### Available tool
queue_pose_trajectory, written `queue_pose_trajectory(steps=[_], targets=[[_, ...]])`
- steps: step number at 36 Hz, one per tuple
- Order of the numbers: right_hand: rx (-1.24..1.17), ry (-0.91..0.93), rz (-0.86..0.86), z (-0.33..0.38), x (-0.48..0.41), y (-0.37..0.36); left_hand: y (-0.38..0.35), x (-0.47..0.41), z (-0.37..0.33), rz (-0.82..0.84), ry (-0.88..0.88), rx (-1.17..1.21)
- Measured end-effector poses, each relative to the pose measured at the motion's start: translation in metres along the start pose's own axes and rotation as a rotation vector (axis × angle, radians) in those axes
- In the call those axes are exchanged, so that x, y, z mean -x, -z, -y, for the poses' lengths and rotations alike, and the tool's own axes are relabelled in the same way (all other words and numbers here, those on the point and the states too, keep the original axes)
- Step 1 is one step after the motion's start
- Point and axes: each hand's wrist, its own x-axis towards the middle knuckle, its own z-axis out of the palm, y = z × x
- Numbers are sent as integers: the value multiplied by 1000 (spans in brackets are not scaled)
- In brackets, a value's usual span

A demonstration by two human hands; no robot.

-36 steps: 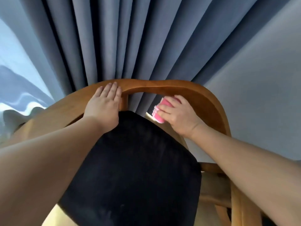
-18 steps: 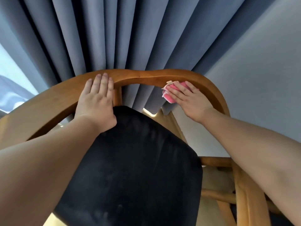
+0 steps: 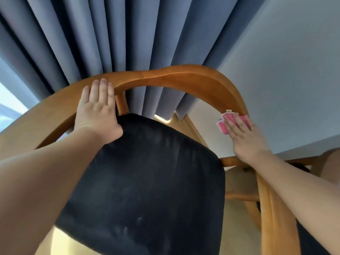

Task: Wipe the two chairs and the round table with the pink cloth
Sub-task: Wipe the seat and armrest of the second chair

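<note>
A wooden chair with a curved orange-brown back rail and a black padded seat fills the view. My left hand lies flat on the left part of the rail, fingers together, holding nothing. My right hand presses the folded pink cloth against the right bend of the rail; only the cloth's left edge and top show past my fingers. The round table is out of view.
Blue-grey pleated curtains hang right behind the chair. A pale wall rises at the right. Wooden rails of a second piece of furniture show at the lower right. Bright window light at the left.
My right hand has slid the pink cloth along the back rail from near its middle out to the right bend and downward. My left hand stays on the rail.
</note>
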Motion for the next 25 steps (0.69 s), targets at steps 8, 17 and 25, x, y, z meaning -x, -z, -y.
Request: queue_pose_trajectory(steps=[8,17,25], targets=[[-26,-23,30,4,-7,8,-1,-1,0,3,5,-8],[-36,66,-257,5,-82,55,-3,-3,-3,8,8,-4],[-69,229,-470,34,-132,121,-8,-5,-5,7,24,18]])
